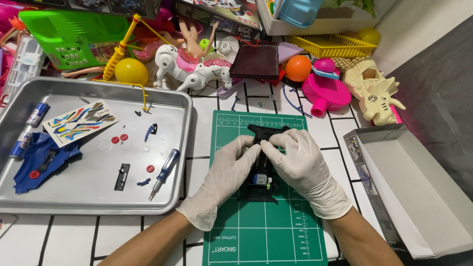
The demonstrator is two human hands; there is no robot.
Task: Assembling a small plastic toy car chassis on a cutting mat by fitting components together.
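Left hand (227, 172) and right hand (299, 165) pinch a black toy-car chassis (261, 162), lying lengthwise away from the camera.

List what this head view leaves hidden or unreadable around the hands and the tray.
- Black toy car chassis: middle covered by the left hand and right hand; grip unclear.
- Small motor part: too small to identify surely.
- Blue car body in the metal tray: far end cut by the left edge.
- Open cardboard box: cut by the right edge.
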